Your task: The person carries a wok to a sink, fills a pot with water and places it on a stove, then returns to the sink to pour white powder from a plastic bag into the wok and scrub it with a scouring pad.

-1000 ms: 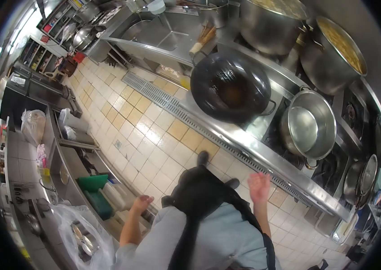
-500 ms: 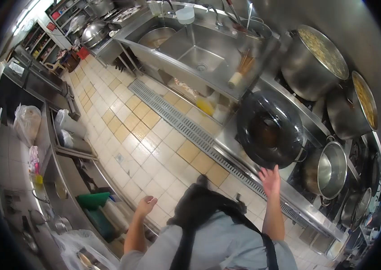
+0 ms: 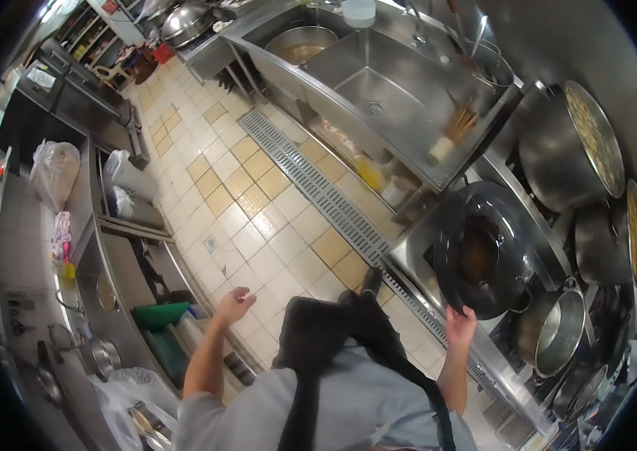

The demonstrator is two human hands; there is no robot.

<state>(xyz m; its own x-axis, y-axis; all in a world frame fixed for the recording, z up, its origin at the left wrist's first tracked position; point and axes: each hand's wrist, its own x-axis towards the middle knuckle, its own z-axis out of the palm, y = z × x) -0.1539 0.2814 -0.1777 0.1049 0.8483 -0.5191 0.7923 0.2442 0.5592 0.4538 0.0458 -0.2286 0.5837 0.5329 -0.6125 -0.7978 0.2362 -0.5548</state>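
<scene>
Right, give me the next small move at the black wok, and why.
Probably close the right hand on the near rim of the round black metal wok: its fingers reach that rim, no firm grip shows yet, and the left hand hangs free.

the wok (image 3: 480,259) is dark metal, black and glossy inside. the sink (image 3: 390,79) and the stock pot (image 3: 553,167) are brushed steel with a dull shine. the floor tiles (image 3: 258,218) look glazed and smooth; the apron (image 3: 318,338) is matt dark cloth.
</scene>
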